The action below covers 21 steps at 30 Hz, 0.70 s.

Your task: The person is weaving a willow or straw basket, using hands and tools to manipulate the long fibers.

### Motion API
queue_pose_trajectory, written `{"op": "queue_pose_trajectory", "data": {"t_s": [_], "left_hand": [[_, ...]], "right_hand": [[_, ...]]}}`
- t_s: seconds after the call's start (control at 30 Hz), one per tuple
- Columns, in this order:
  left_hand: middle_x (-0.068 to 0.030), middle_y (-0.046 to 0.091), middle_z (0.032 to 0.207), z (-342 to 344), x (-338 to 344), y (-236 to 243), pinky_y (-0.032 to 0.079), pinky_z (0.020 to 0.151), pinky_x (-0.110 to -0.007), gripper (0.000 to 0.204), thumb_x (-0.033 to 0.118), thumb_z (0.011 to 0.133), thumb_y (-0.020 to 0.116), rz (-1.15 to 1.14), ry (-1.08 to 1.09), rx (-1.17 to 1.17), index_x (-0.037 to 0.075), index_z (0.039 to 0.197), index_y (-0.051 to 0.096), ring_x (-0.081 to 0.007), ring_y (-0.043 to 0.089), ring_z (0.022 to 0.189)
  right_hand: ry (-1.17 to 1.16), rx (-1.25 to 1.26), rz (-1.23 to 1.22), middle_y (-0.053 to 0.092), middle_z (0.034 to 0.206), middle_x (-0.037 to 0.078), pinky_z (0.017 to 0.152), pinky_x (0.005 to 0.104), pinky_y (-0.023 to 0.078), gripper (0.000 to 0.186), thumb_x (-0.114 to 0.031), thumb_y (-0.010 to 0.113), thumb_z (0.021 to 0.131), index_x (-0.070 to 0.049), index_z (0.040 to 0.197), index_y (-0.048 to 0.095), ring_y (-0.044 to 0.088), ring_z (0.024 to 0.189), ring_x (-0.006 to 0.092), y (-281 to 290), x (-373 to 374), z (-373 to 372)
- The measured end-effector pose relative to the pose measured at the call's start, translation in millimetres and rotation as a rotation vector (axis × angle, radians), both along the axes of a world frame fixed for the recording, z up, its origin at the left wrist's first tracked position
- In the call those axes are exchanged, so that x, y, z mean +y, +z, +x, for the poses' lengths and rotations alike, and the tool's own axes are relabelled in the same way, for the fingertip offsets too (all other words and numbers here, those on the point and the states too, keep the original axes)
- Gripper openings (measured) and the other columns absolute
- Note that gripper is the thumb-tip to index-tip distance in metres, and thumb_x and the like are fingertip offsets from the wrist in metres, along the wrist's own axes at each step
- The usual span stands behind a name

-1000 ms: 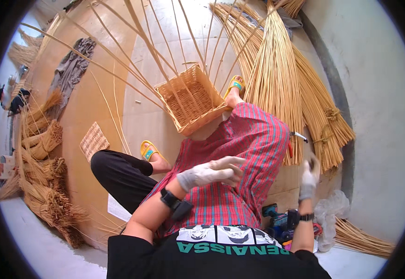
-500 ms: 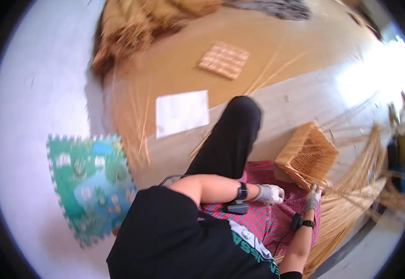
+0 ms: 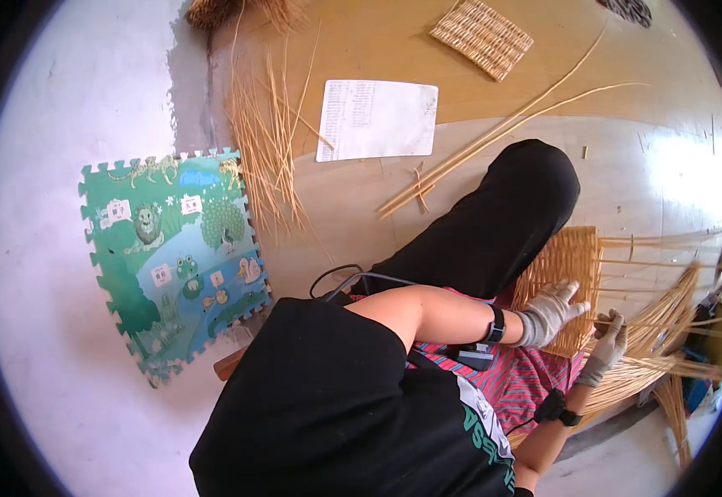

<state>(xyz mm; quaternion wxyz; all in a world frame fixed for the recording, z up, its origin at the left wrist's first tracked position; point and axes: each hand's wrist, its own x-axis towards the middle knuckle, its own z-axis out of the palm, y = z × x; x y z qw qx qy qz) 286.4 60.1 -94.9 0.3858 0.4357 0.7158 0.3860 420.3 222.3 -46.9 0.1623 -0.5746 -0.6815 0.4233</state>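
My left grip [image 3: 550,315] lay over the woven wall of the basket [image 3: 555,257], fingers extended and spread a little, closed around nothing that I could see. The basket was just beside my bent leg in black trousers [image 3: 493,207], by the red striped cloth [image 3: 531,385] over my lap, with long stakes [image 3: 651,263] running out from its right edge. My right grip [image 3: 608,348] was at that edge, near the lower stakes, its fingers partly bent; I could not tell whether it had hold of one. Both my hands wore pale gloves. Past them lay a bundle of pale rods [image 3: 626,383]. Further off on the floor were a flat woven panel [image 3: 482,39], a white sheet of paper [image 3: 381,120], two long canes [image 3: 493,137] beside my leg and a scatter of thin strands [image 3: 274,157]. To my left lay a green and blue mat [image 3: 178,257] with animal pictures and toothed edges.
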Motion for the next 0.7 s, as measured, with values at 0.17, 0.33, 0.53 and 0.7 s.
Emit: {"op": "queue_pose_trajectory", "data": {"t_s": [0.17,0.33,0.53,0.7], "left_hand": [[-0.0241,0.029,0.16,-25.3,1.0,6.8,0.023,0.122,-0.054,0.073,0.017,0.08,0.068,0.114,-0.13,-0.126,0.025,0.15,0.047,-0.0444,0.028,0.149],[-0.0237,0.028,0.161,-48.5,-4.2,22.6,0.019,0.121,-0.059,0.088,0.032,0.072,0.083,0.122,-0.169,-0.163,0.029,0.152,0.045,-0.0455,0.027,0.149],[-0.0265,0.021,0.162,-56.2,2.4,32.3,0.017,0.119,-0.065,0.091,0.03,0.074,0.083,0.083,-0.216,-0.064,0.046,0.152,0.038,-0.0519,0.025,0.147],[-0.0261,0.018,0.164,-52.4,10.6,30.2,0.02,0.118,-0.064,0.081,0.026,0.085,0.07,-0.023,-0.126,0.012,0.052,0.152,0.033,-0.0549,0.025,0.146]], "right_hand": [[-0.009,-0.061,-0.05,0.073,0.092,0.006,0.061,0.023,0.046,0.039,-0.04,0.051,0.106,-0.007,0.117,0.069,0.063,0.073,0.0105,12.0,26.3,-17.0],[-0.068,-0.048,-0.132,0.074,0.096,0.004,0.063,0.0222,0.047,0.041,-0.045,0.054,0.104,-0.011,0.122,0.069,0.065,0.075,0.0098,16.0,45.3,-33.0],[0.018,-0.126,-0.156,0.073,0.103,0.007,0.066,0.0244,0.049,0.042,-0.041,0.052,0.105,-0.008,0.129,0.065,0.066,0.08,0.0128,25.7,35.5,-85.6],[0.12,-0.011,0.228,0.067,0.121,0.013,0.08,0.0302,0.052,0.039,-0.024,0.051,0.107,-0.002,0.138,0.057,0.065,0.095,0.0183,47.1,-14.7,-93.7]]}}
